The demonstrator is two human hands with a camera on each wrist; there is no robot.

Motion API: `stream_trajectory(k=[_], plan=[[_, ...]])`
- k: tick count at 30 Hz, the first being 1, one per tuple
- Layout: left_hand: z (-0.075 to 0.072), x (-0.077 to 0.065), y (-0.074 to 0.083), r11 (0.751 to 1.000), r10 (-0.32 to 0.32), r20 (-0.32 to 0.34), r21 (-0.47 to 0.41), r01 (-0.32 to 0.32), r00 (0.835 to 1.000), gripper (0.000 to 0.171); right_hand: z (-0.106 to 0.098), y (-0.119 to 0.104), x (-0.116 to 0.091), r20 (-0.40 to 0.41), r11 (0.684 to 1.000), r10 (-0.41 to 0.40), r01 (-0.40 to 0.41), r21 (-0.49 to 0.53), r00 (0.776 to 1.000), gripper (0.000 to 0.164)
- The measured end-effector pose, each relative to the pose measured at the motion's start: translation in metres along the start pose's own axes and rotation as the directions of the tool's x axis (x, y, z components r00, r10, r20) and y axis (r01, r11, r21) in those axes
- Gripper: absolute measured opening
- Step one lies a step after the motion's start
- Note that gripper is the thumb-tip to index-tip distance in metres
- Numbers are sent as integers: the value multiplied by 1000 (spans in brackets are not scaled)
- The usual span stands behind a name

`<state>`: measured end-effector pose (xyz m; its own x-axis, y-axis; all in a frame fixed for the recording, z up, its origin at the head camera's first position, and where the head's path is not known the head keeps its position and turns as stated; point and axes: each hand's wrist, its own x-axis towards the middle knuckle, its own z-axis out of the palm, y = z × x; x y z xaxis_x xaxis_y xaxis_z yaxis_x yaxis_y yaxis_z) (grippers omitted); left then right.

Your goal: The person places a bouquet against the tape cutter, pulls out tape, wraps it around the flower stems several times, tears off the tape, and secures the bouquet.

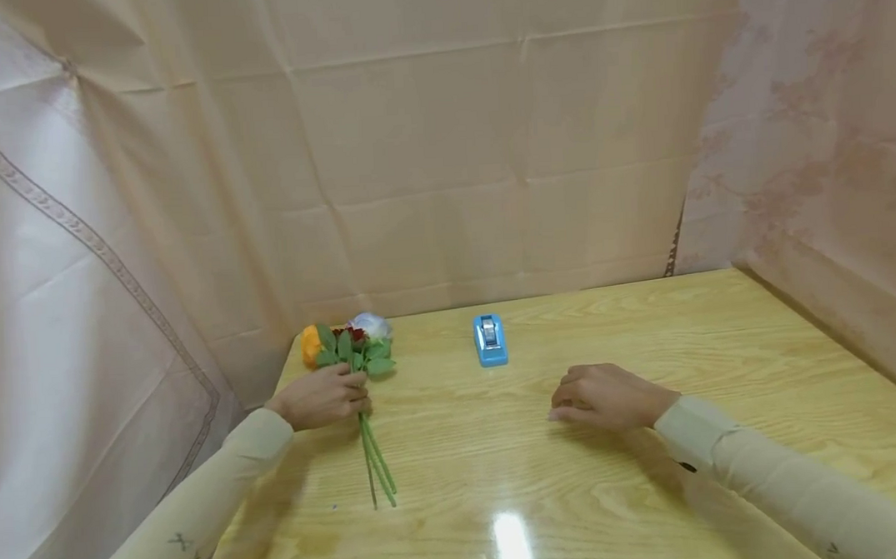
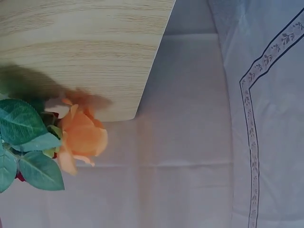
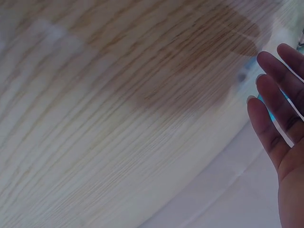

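Note:
At the table's left side my left hand (image 1: 324, 396) grips a bunch of flowers (image 1: 369, 366) by the stems, just below the leaves. An orange rose (image 2: 83, 137), a dark red bloom (image 1: 357, 335) and a pale lilac-white one (image 1: 371, 325) show at its top. The green stems (image 1: 378, 462) stick out below the hand toward the near side. My right hand (image 1: 607, 396) hovers over the table on the right, holding nothing. Its fingers (image 3: 273, 102) are loosely bent and slightly spread in the right wrist view. Left-hand fingers are out of sight in the left wrist view.
A blue tape dispenser (image 1: 491, 341) stands near the back of the wood-grain table (image 1: 455, 446), between the two hands. Beige cloth (image 1: 427, 147) hangs behind the table, and patterned cloth (image 1: 834, 171) hangs on the right. The table's left edge runs close to the flowers.

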<state>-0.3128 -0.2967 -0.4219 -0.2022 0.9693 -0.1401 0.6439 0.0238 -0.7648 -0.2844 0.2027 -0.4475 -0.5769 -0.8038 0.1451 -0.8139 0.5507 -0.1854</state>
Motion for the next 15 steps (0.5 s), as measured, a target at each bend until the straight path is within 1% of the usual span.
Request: stream_trajectory(k=[4,9,12,15], plan=[[-4,1,-2,1000,-27,27,10,27,999,34,2,-5,7,-4,1000,-14,14,-24,1000,34],[-11,10,-2,999,-49,54,21,48,997,39,5,-14,21,-30,997,-53,51,-58,998,31],[-12,15,-1,998,-57,54,16,56,997,38,8,-23,31,-38,996,-71,70,-50,997,26],[-14,20,1,998,-66,35,17,66,997,35,12,-36,42,-33,997,-71,70,-17,997,25]])
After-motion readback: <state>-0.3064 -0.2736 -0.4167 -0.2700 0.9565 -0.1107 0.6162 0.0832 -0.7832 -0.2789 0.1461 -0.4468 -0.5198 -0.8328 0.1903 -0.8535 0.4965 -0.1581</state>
